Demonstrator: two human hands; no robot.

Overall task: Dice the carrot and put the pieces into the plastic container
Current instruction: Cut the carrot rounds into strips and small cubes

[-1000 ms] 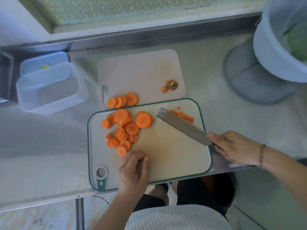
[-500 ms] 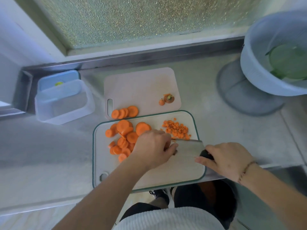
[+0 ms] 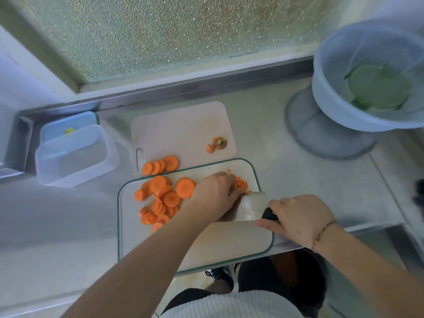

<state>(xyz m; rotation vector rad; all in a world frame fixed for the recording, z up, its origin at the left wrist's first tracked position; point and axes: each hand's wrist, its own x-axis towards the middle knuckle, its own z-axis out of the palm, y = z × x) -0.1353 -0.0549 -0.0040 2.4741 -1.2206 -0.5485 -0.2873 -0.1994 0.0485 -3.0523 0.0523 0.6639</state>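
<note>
Covering most diced carrot point(image 3: 242, 185), left hand point(image 3: 214, 195) fingers unreadable; right hand point(image 3: 298, 216) grips cleaver point(image 3: 249, 206) handle; steel worktop point(image 3: 298, 171).

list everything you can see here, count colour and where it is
clear plastic container: one, empty, counter left
blue lid: one, behind the container
pink cutting board: one, mid counter
carrot end scraps: two, orange, pink board's right
white green-rimmed cutting board: one, near edge
round carrot slices: many, orange, mostly on white board's left, a few on the pink board
diced carrot pieces: small orange pile, white board's far right
steel cleaver: one, by the dice
pale blue colander: one, green thing inside, far right
left hand: on the dice
right hand: grip on cleaver's black handle
</note>
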